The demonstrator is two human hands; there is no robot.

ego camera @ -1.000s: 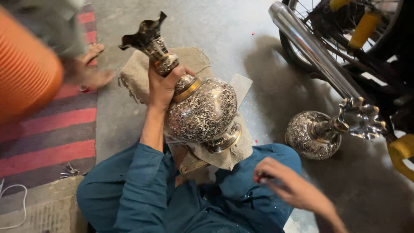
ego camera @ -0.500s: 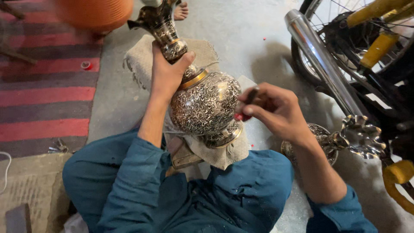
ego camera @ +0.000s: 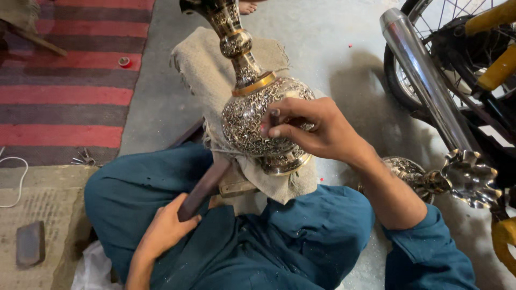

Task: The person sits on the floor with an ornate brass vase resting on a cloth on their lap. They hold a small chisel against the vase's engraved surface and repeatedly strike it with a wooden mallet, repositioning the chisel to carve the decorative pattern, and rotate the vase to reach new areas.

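Note:
An ornate engraved metal vase (ego camera: 244,115) with a gold band and a long neck lies tilted on a burlap cloth (ego camera: 204,70) and a wooden block (ego camera: 236,185) in front of my crossed legs. My right hand (ego camera: 317,131) rests on the vase's belly and pinches a small dark punch (ego camera: 274,115) against the engraved surface. Low on the left, my left hand (ego camera: 164,231) grips the lower end of a brown wooden bar (ego camera: 207,185) that lies across my thigh and points toward the vase's foot.
A second engraved vase (ego camera: 424,180) with a flared silver mouth lies on the concrete to the right. A motorcycle's chrome exhaust pipe (ego camera: 424,91) and wheel stand behind it. A red striped rug (ego camera: 64,91), a dark block (ego camera: 29,244) and a white cable (ego camera: 13,182) are at left. Another person's foot (ego camera: 247,6) shows at the top edge.
My left hand let go of the vase's neck and dropped to the brown bar by my thigh. My right hand shifted left onto the vase's belly with the punch.

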